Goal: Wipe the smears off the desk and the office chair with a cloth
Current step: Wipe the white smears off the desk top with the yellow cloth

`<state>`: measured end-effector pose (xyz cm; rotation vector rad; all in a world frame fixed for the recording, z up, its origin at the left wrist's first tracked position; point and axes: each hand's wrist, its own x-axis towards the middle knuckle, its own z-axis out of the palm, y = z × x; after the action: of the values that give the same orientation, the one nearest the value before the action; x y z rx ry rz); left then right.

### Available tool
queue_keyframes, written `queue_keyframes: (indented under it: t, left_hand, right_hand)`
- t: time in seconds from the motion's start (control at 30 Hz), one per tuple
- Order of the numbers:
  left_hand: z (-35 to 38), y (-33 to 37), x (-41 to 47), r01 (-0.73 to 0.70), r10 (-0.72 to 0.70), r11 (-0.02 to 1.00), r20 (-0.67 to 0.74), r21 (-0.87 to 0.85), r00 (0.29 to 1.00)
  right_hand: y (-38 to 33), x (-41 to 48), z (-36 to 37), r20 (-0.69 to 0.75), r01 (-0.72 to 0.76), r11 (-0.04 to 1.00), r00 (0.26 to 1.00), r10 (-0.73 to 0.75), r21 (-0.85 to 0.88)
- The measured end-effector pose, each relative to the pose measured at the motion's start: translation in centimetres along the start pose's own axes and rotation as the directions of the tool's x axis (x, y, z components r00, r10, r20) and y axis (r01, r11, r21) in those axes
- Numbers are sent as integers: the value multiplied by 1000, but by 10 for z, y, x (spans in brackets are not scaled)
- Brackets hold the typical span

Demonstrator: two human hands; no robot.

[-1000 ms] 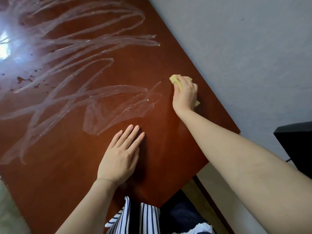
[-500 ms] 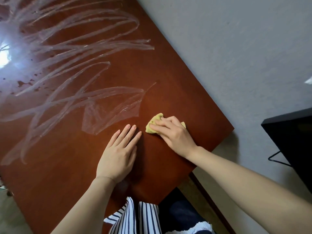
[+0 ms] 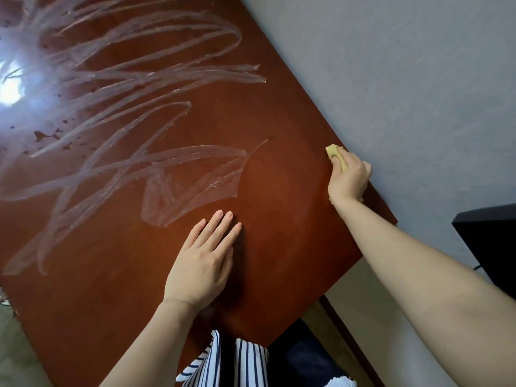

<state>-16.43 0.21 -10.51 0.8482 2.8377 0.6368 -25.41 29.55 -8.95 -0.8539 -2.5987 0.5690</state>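
Smeared red-brown desk [image 3: 282,196] by grey wall [image 3: 391,79]; cloth [image 3: 334,153] in R hand [image 3: 349,180]

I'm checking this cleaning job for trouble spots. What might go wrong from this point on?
1. The right hand grips the yellow cloth at the edge of the desk by the wall; a hard stroke may scrape knuckles on it.
2. The left hand rests flat on bare wood beside the smears and may leave fresh prints.
3. The glare washes out the far smears, so some could be missed.
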Motion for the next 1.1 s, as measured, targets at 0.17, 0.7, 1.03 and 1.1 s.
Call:
queue_keyframes:
  t: [0.17,0.7,1.03,1.1]
  left_hand:
    - [0,-1,2,-9,9,1000,3,-3,1000]
    - [-5,1,0,5,-5,1000,11,-5,1000]
    - [-5,2,0,5,-5,1000,13,-1,1000]
    - [-4,1,0,5,-5,1000,13,-3,1000]
  right_hand:
    - [-46,32,24,119,35,999,992,-33,-18]
    - [-85,-104,16,384,614,747,645,-660,253]
    - [12,-109,-31,260,720,690,653,-712,82]
    - [23,-96,-33,211,670,742,724,-657,14]
